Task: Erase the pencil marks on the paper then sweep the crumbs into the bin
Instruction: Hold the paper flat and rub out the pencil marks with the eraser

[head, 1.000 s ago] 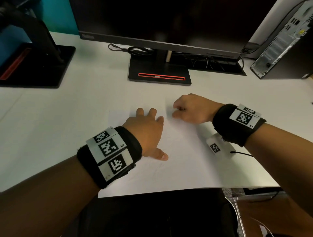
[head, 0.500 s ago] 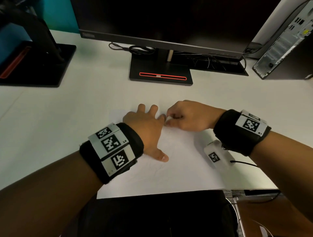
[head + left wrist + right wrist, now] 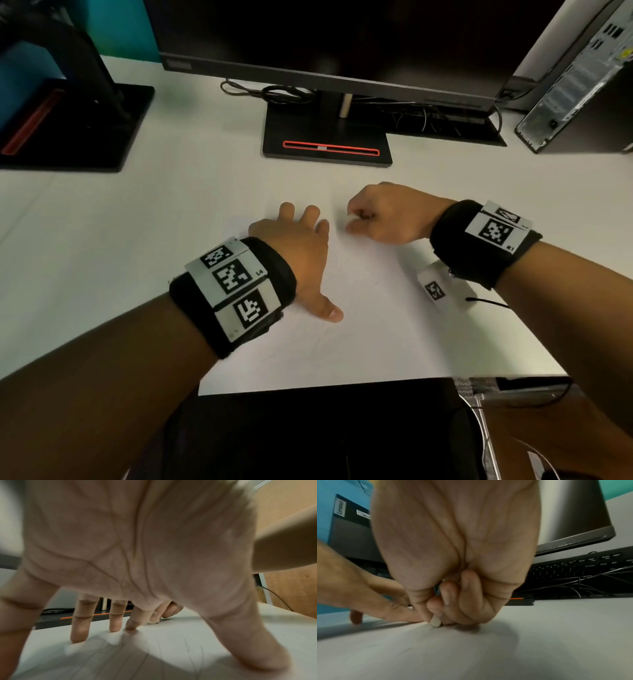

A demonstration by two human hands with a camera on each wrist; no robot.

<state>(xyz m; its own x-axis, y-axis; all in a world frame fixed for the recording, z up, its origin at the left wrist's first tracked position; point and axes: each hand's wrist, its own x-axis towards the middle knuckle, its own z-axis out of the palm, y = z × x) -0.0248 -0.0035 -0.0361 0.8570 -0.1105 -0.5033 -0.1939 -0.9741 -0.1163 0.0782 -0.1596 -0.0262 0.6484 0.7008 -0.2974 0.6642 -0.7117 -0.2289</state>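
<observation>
A white sheet of paper (image 3: 359, 335) lies on the white desk, with faint pencil lines (image 3: 154, 660) across it. My left hand (image 3: 298, 240) lies flat on the sheet, fingers spread and pressing it down, thumb out towards me. My right hand (image 3: 356, 221) is curled just right of the left fingertips and pinches a small white eraser (image 3: 435, 621), whose tip touches the paper. In the left wrist view the right hand's fingers (image 3: 164, 612) show beyond my own. No bin is in view.
A monitor on a black stand (image 3: 327, 140) is behind the paper, with cables (image 3: 270, 90) and a keyboard (image 3: 573, 566) under it. A computer tower (image 3: 575, 75) stands at the back right, another black stand (image 3: 68, 123) at the back left. The desk's front edge is close under my wrists.
My right hand slid left until it touched the left fingertips, then moved back right a little, rubbing the eraser on the paper. The left hand stayed pressed on the sheet.
</observation>
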